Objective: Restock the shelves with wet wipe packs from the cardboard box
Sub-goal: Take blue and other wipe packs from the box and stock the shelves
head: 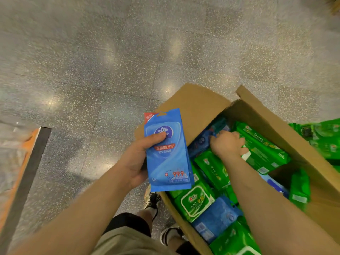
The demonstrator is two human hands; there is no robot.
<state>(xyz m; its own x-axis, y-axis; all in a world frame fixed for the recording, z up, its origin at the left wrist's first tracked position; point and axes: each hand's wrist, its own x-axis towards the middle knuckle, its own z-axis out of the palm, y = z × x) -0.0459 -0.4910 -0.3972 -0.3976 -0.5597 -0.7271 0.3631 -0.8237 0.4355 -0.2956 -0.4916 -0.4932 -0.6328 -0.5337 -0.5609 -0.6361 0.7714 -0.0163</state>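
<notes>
Over the speckled grey stone floor (110,61), the left hand (137,162) holds a flat blue foil wet wipe pack (166,153) upright beside the open brown cardboard box (198,103), thumb pressed across the front and fingers curled behind; this grip looks like it holds a thin stack, though I cannot count its layers. The right hand (227,144) reaches into the box, its grip curled down onto another blue pack (200,142); whether it has pinched it I cannot tell.

Likely risks: the slick stack could fan out and slide from the one-handed grip, and pulling a buried blue pack could drag the green plastic wipe packs (195,201) out of place.

Counted: one box; about four blue packs visible inside; six or seven green ones, with more green packs (325,138) outside the box at right.
</notes>
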